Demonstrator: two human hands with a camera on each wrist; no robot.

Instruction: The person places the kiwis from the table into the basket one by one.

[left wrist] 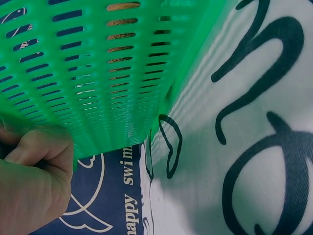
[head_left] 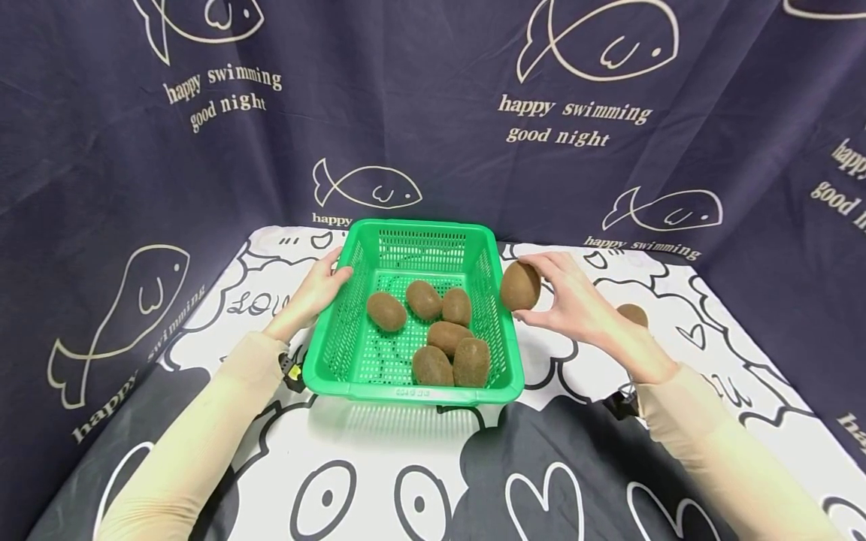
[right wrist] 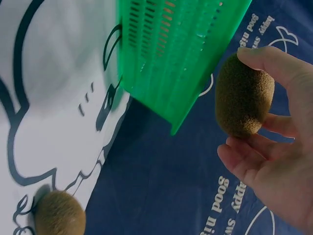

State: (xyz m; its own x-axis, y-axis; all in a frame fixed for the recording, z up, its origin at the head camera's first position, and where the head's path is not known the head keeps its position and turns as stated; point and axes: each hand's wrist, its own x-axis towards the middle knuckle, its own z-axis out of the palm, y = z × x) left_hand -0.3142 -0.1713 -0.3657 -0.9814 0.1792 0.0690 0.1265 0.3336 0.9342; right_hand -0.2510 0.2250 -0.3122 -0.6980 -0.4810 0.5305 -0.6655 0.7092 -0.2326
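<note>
Holding kiwi point(head_left: 520, 286) near basket's point(head_left: 413, 393) right edge point(head_left: 510, 334), right grip point(head_left: 575, 300); left grip point(head_left: 316, 290) clasping left edge point(head_left: 322, 330)

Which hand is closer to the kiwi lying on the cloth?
Right. The right hand holds another kiwi just left of the kiwi on the cloth; the left hand grips the green basket at its left rim.

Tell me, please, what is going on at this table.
A person's left grip holds the left rim of a green basket, while the right grip holds a raised kiwi by the basket's right side, not inside it. Six kiwis lie in the basket. One more kiwi rests on the patterned cloth to the right, partly hidden by the right arm in the head view.
</note>
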